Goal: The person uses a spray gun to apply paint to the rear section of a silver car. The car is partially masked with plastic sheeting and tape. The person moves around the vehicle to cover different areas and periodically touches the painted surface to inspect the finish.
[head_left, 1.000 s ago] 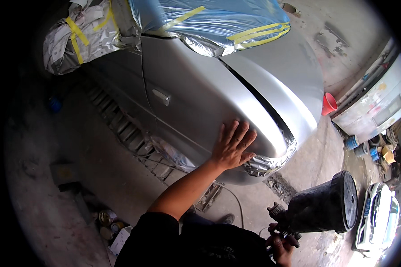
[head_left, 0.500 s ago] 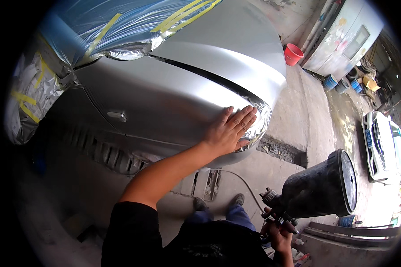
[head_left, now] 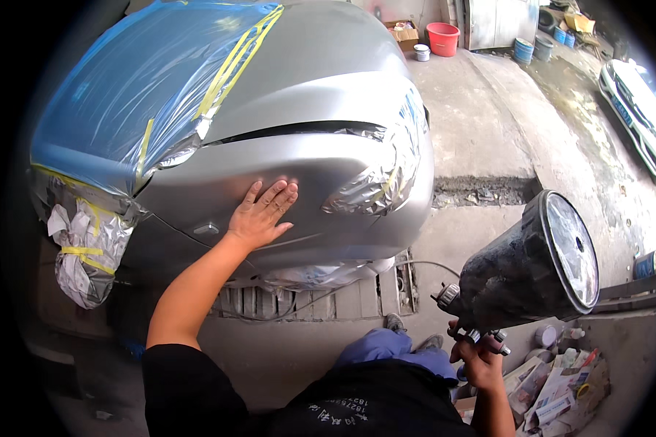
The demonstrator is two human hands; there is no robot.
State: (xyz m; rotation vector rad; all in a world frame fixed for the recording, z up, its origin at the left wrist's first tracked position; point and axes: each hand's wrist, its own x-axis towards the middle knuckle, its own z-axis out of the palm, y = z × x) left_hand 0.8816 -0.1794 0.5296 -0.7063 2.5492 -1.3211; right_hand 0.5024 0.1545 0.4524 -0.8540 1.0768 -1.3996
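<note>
My left hand (head_left: 261, 213) lies with fingers stretched out on the silver front fender (head_left: 197, 175) of a car, between the small side marker lamp (head_left: 206, 229) and the foil-covered headlight (head_left: 379, 178). Over the windshield is blue plastic film (head_left: 153, 80), edged with yellow tape (head_left: 233, 62). The side mirror (head_left: 87, 255) is wrapped in foil and yellow tape. At the lower right my right hand (head_left: 479, 364) grips a spray gun (head_left: 528, 262) by its handle, and the gun's large dark cup tilts up to the right. My right fingers are partly hidden behind the gun.
A hose (head_left: 423, 263) runs along the floor past a slatted grate (head_left: 328, 302). Paper and cans (head_left: 561, 386) lie at the lower right. Farther off stand a red bucket (head_left: 442, 39), several blue cans (head_left: 523, 50) and a white car (head_left: 641, 116). A rubble-filled trench (head_left: 482, 194) crosses the floor.
My left hand has moved from beside the foil-covered headlight back along the fender, toward the side marker lamp. My view has turned, and more of the blue film shows. The spray gun stays in my right hand.
</note>
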